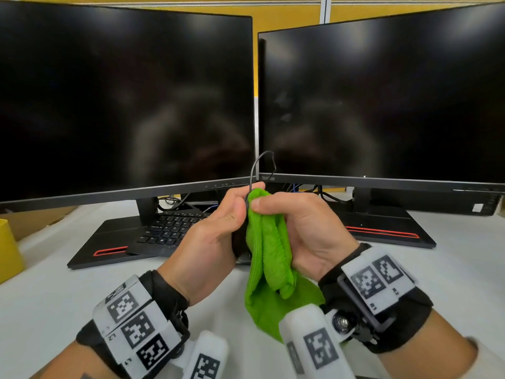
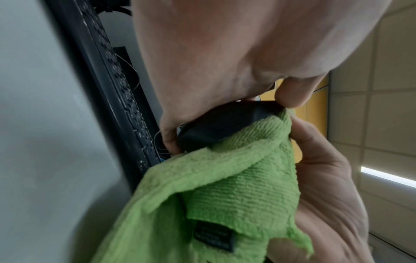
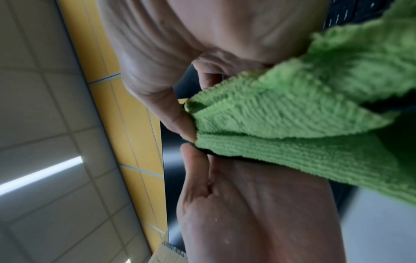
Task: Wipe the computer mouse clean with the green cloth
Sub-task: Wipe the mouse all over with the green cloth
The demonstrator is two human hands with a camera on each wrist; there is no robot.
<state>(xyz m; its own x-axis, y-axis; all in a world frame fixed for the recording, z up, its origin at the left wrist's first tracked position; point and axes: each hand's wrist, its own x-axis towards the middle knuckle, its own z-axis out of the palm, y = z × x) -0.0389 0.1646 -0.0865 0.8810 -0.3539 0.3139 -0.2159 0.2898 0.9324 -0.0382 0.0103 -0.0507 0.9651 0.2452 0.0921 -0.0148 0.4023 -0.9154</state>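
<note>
The black computer mouse (image 2: pixel 223 124) is held up off the white desk (image 1: pixel 451 269) in front of the two dark monitors (image 1: pixel 125 99), almost hidden between both hands, its cable (image 1: pixel 255 168) looping up from the top. The left hand (image 1: pixel 216 228) grips it with fingers curled round its body, thumb near the cable end. The right hand (image 1: pixel 306 228) presses the green cloth (image 1: pixel 269 250) against the mouse, thumb and fingers clamped on the folded fabric, whose tail hangs to the desk; a black keyboard (image 1: pixel 169 228) lies behind.
</note>
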